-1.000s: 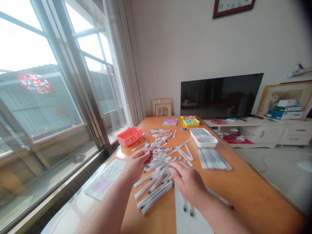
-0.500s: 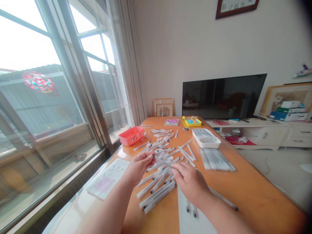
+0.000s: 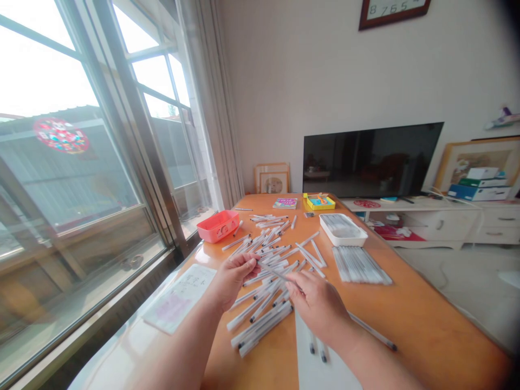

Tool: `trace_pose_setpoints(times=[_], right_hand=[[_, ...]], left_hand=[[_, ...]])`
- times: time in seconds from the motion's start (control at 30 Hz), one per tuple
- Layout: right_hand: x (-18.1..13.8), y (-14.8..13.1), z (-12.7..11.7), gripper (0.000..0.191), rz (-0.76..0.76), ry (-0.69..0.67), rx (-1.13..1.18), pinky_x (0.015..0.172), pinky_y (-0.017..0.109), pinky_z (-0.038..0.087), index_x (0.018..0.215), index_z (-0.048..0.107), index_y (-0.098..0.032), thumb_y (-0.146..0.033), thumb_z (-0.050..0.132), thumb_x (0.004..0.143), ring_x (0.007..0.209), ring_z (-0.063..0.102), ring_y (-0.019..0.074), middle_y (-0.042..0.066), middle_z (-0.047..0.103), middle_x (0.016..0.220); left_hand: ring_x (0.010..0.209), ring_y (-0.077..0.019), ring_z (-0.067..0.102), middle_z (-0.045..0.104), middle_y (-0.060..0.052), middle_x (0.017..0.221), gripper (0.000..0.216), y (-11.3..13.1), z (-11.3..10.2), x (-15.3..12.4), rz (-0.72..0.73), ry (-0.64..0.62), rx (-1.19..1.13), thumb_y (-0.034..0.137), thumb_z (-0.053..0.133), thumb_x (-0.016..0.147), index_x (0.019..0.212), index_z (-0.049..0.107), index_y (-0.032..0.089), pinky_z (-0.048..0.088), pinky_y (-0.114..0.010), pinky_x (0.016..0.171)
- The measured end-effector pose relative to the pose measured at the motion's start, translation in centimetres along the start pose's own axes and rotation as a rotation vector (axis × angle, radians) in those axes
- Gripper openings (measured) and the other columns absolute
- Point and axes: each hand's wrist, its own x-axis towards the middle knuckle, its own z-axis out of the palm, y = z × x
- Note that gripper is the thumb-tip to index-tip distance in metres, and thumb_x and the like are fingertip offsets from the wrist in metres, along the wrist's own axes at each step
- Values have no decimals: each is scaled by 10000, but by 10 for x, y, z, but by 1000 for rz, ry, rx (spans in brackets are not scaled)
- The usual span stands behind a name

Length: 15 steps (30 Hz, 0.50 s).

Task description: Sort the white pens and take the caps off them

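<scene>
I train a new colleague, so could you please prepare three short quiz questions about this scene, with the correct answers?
1. What do the left hand and the right hand hold between them? (a) the notebook; (b) a thin pen-like rod; (c) the wall clock.
2. True or false: in the picture, the white tray stands to the right of the reddish container.
3. What colour is the rim of the small box at the far end of the table?

Key: 1. b. 2. True. 3. Yellow.
</scene>
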Motion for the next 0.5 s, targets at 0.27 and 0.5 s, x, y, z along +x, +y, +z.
trace_pose_setpoints(times=[0.27, 0.5], right_hand=[[1, -3, -4, 222, 18, -16, 18, 779, 297, 455, 1028, 707, -247, -189, 519, 926, 897, 646, 205, 38, 710, 945], [1, -1, 0, 231, 110, -61, 283, 725, 293, 451, 955, 700, -218, -305, 486, 967, 798, 610, 190, 30, 684, 845]], left_hand=[[759, -148, 634, 712, -69, 816, 332, 2, -3, 1, 18, 6, 156, 362, 856, 720, 940, 761, 132, 481, -272, 766], [768, -166, 655, 728, -83, 821, 324, 1, -4, 0, 20, -15, 124, 356, 859, 718, 939, 772, 136, 491, -284, 764]])
